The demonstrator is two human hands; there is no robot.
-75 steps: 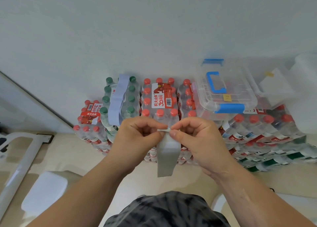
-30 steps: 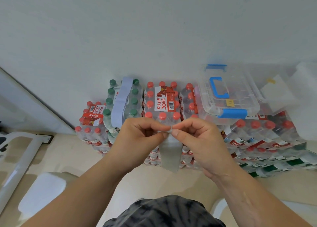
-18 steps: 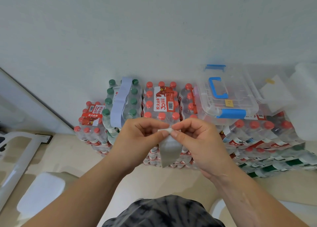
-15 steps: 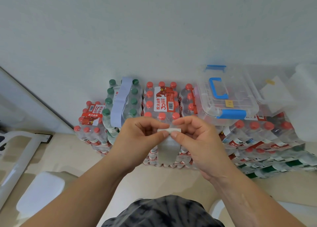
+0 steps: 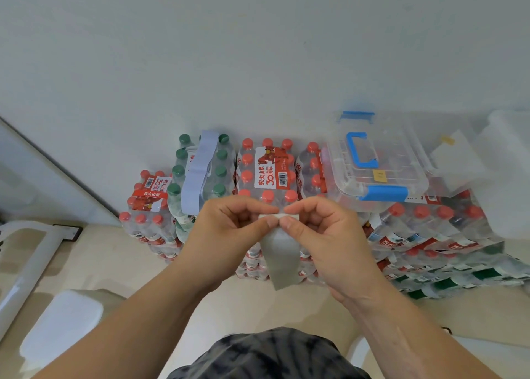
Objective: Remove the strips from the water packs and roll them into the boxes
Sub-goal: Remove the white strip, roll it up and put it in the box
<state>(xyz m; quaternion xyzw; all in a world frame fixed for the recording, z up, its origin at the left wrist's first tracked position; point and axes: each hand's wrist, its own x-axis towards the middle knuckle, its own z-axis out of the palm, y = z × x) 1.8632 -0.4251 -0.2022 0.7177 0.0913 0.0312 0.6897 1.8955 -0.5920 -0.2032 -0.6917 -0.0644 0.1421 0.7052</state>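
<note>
Pinching rolled top edge of grey strip (image 5: 279, 259) between left hand (image 5: 229, 229) and right hand (image 5: 324, 232).
Dangling free below, in front of water packs (image 5: 269, 169).

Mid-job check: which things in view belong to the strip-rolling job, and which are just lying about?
Job: grey strip, top end rolled, pinched by left hand and right hand; blue strip on the green-capped pack; red-capped pack; clear box with blue handle.
Lying about: white seat at lower left; white frame beside it.
</note>
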